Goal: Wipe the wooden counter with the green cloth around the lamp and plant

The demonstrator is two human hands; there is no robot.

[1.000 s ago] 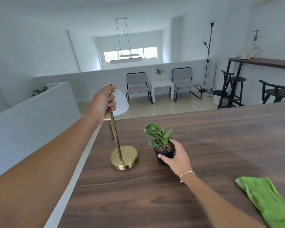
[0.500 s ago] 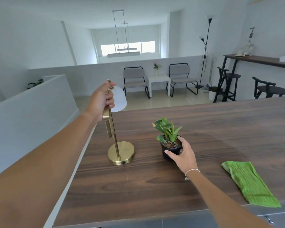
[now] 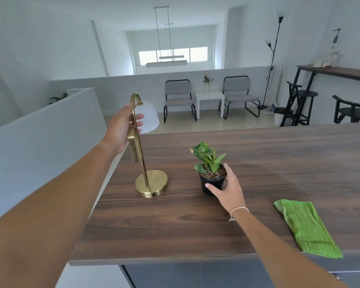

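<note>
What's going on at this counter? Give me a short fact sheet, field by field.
left hand: loosely around the brass lamp stem, fingers open
right hand: gripping the plant pot
green cloth: lying untouched near the wooden counter front edge, to the right
lamp and plant: both standing upright on the counter
wiping: not underway

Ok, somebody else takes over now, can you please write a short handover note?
Left hand: open around the lamp stem, fingers loose.
Right hand: wrapped on the plant pot.
Lamp and plant both stand on the counter, side by side. Green cloth lies flat at the near right edge, in no hand.
Done: cannot tell how much is wiped.
Left: pick up the cloth, wipe around both.
</note>
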